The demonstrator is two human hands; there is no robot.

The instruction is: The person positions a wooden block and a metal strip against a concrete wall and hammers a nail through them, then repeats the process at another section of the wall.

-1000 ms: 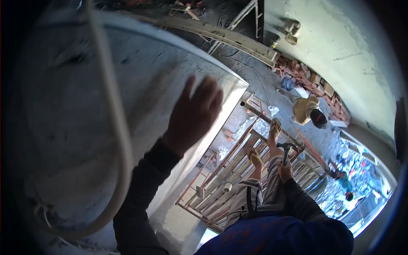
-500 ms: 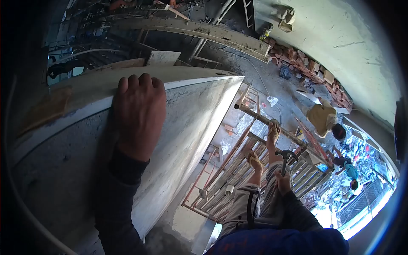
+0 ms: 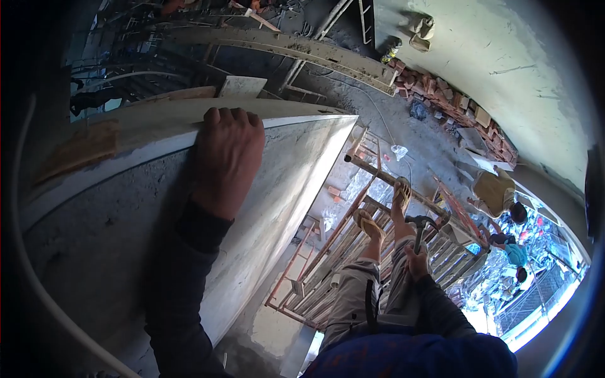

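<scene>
My left hand (image 3: 227, 160) is hooked over the white-edged top of a grey plastered wall (image 3: 283, 170), its fingers bent over the rim and partly hidden. In my right hand (image 3: 416, 261) is a claw hammer (image 3: 421, 225), gripped by its handle with the head pointing away from me. The hammer is held in front of my legs, apart from the wall. Below it lies a scaffold platform (image 3: 328, 272) of slats, where my sandalled feet (image 3: 370, 225) rest.
A person in a tan top (image 3: 495, 191) bends over on the floor to the right, with another in teal (image 3: 516, 253) farther off. Bricks (image 3: 435, 91) are piled along the far wall. A long beam (image 3: 302, 49) spans the upper area. Scaffold rails (image 3: 394, 183) border the platform.
My left hand has slid right along the wall's top edge. My right hand still holds the hammer, slightly lower and left in view. The person in tan has shifted right.
</scene>
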